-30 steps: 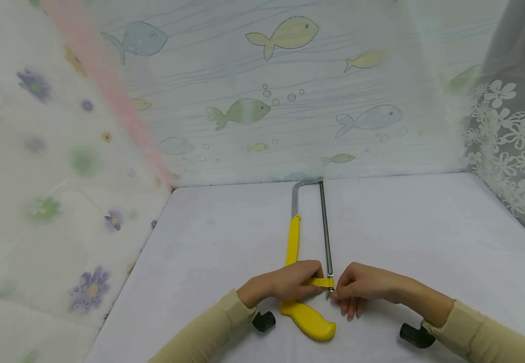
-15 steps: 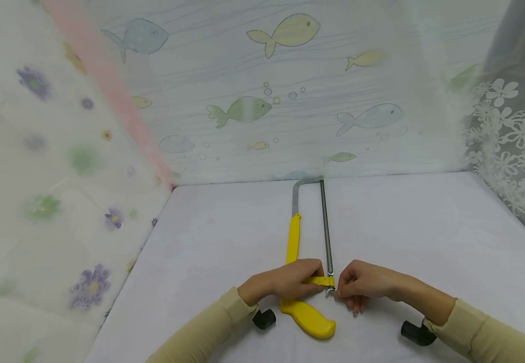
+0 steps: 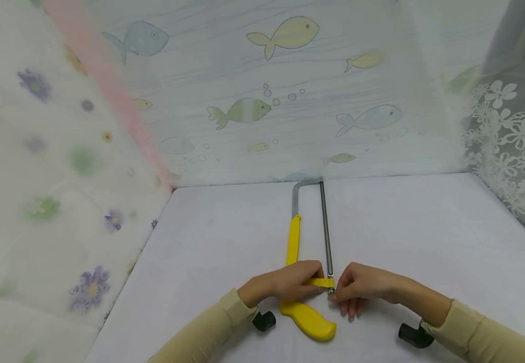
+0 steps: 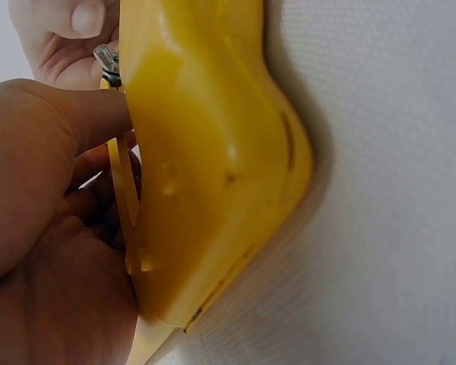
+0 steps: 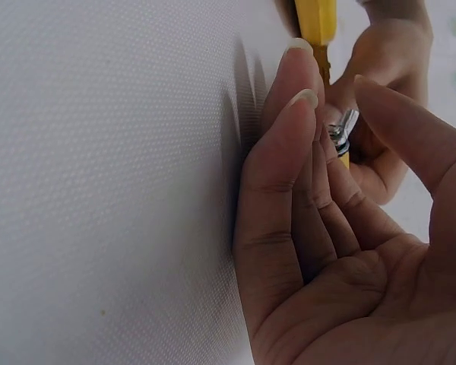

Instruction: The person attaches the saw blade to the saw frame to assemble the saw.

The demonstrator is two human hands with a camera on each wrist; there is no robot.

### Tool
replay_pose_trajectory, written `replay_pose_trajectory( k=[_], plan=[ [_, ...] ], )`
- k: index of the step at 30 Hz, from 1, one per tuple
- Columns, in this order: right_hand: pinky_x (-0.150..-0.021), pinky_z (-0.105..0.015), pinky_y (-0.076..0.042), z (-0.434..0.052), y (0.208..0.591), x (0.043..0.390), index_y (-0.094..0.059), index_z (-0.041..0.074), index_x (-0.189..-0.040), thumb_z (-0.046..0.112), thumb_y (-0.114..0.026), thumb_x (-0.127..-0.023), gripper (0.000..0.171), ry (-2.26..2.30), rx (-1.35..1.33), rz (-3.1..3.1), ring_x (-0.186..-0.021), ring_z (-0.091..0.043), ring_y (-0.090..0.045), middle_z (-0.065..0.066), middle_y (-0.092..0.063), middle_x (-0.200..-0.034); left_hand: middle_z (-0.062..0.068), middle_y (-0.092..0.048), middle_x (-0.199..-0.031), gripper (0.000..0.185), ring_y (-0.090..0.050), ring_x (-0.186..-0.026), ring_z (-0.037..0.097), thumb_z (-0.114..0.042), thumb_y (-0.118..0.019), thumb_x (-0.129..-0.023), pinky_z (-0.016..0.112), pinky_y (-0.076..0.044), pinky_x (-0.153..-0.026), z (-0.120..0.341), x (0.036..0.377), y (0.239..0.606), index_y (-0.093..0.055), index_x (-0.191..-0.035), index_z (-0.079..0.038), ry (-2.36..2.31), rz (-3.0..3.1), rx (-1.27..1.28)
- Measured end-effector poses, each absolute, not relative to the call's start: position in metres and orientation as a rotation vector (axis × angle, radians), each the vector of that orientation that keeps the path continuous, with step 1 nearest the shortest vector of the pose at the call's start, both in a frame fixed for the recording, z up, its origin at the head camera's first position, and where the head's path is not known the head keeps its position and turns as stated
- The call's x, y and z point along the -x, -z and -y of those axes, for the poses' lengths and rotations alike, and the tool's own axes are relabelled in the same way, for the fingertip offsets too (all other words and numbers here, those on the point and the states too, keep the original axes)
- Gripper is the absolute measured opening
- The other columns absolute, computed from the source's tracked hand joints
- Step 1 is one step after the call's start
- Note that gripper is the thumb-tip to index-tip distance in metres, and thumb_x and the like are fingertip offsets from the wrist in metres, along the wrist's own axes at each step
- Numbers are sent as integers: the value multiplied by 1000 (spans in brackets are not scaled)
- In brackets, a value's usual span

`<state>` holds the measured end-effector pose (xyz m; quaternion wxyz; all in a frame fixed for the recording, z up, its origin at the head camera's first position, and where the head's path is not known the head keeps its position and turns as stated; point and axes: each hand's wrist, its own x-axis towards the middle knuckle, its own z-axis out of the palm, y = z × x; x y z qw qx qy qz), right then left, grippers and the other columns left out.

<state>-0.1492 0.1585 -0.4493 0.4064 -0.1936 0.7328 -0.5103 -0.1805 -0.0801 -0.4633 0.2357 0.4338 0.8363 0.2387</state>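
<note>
A hacksaw with a yellow handle lies on the white-covered table, its metal blade pointing away from me. My left hand grips the yellow frame by the short crosspiece. In the left wrist view, its thumb reaches behind the yellow handle, and part of the fingers is hidden. At the near end of the blade is a small metal wing nut. My right hand has its thumb and index finger at either side of this nut, the other fingers curved beneath, close to the cloth.
The white cloth spreads on both sides of the saw. A curtain with fish prints hangs behind the table, a flowered one at the left. Black wrist cameras sit under both cuffs.
Half a second ago my right fingertips were slightly right of the wing nut; now they are back over its tip. The left hand and the hacksaw have stayed put.
</note>
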Motion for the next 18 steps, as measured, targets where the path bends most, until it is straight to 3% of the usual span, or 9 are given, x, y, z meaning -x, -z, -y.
replay_pose_trajectory(
  k=[8,18],
  plan=[
    [-52,-22,-52,-157,450,149,-74,-5,-81,29,-71,-97,37,1279,462,-1875,-55,-12,-65,-12,-72,-71,-8,-58,-100,12,-50,-87,2,-16,-62,-104,14,-44,-81,79,181,464,-56,-113,-12,-666,-2285,-1199],
    [-53,-22,-52,-155,448,148,-73,-7,-82,24,-67,-100,36,1295,488,-1853,-56,-12,-66,-14,-72,-72,-8,-58,-101,12,-51,-88,3,-16,-62,-104,13,-44,-81,80,181,465,-56,-113,-11,-654,-2294,-1197]
  ],
)
